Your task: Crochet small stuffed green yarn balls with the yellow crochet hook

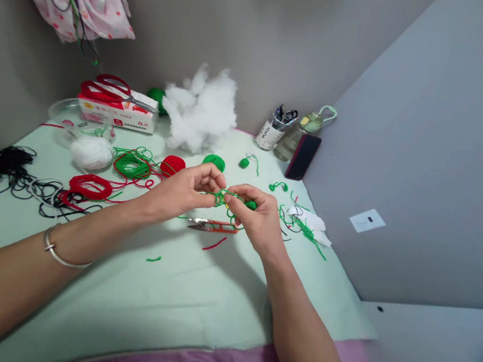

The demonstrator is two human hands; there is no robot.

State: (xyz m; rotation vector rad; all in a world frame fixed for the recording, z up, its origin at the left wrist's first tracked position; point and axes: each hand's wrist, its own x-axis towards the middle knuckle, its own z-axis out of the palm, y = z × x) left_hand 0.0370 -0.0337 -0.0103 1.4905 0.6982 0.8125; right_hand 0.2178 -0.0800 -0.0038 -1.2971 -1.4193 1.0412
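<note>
Pinching thin green yarn [220,197] between thumb and fingers of the left hand [183,189], and pressing what looks like the same yarn between thumb and forefinger of the right hand [260,215], just above and beyond the snips [217,226]. Note, close to the right fingers and beyond the right end of the snips, a small green ball [250,205]; cannot tell, held or only lying behind.

Could slip free at the fingertips through too light a pinch, or draw into a hard knot through too strong a pull both ways. Might also snag on the snips, or get nicked on the blades at their left end, by dipping too low.

See, well left of the snips, a red coil [90,187] and, farther left, black yarn [5,163] in loose loops; likely to tangle worse from any tug. Find beyond the snips a ball of red yarn [173,165], liable to roll after a knock. Spot just in front of the snips a red scrap [215,243], easy to sweep up by mistake. Cannot trace the far end of the held yarn.
</note>
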